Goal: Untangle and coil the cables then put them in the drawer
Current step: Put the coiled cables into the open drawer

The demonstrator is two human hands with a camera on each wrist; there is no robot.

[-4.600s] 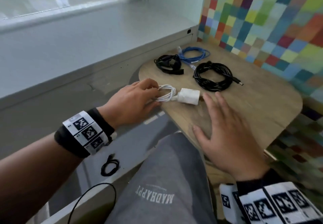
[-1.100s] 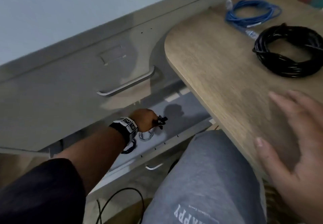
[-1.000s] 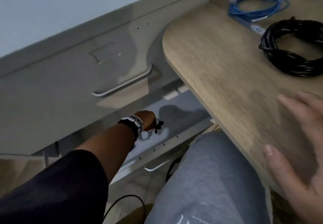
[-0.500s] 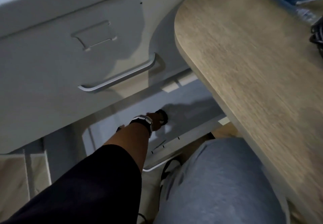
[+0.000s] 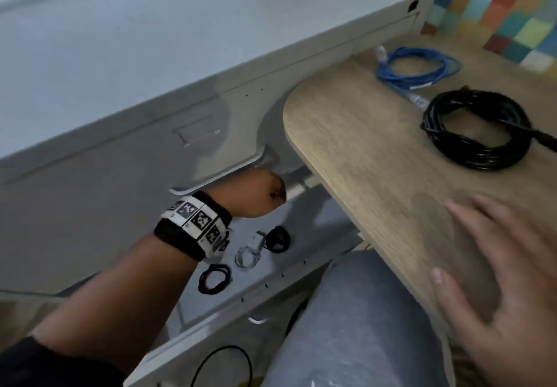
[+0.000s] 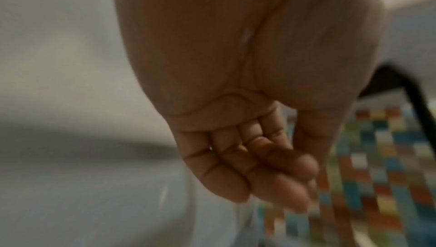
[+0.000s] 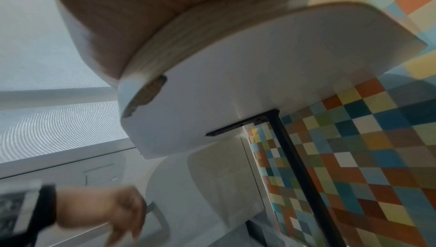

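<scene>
The lower drawer (image 5: pixel 272 284) stands open and holds a small black coil (image 5: pixel 215 278), a coiled white charger cable (image 5: pixel 249 251) and another black coil (image 5: pixel 278 239). My left hand (image 5: pixel 266 196) hovers above them near the upper drawer's handle. Its fingers (image 6: pixel 271 174) are loosely curled and hold nothing. On the wooden table (image 5: pixel 376 175) a coiled blue cable (image 5: pixel 419 65) and a large black coil (image 5: pixel 476 133) lie at the far right. My right hand (image 5: pixel 494 257) rests flat on the table's near edge, with its fingers spread.
The upper drawer's metal handle (image 5: pixel 220 174) is just behind my left hand. My grey-trousered knee (image 5: pixel 346 326) sits between drawer and table. A thin black wire (image 5: pixel 224 359) loops on the floor. A black table leg (image 7: pixel 297 167) stands by the chequered wall.
My left hand has let go of a black coil in the drawer and risen out of it with nothing in it. The right hand stays on the table.
</scene>
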